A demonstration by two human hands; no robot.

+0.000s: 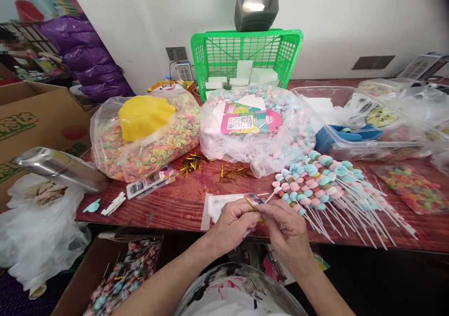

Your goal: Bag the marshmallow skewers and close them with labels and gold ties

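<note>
Both your hands meet just over the front edge of the wooden table (189, 208), working at a small printed packet (251, 198) that sits between your fingertips. Your left hand (236, 222) is mostly closed, its fingers curled and its thumb pressed in on the packet. Your right hand (286, 222) has its thumb and fingertips drawn together on the packet's right side — the exact grip is partly hidden.

Behind your left hand lies a flat clear plastic sleeve (205, 215). Beside your right hand is a heap of marshmallow skewers (315, 178), white sticks mostly toward you; one stick points at your fingertips, but you can't tell whether they touch it.

Beyond your hands lie gold tinsel ties (192, 162), and behind those a bag of marshmallows (219, 140) with printed cards (245, 122) on top. To its left sits a bag of ring-shaped candies (168, 150) bearing a yellow plastic bowl (143, 115) — a steel flask (66, 168) stands tilted in view nearby.
</note>
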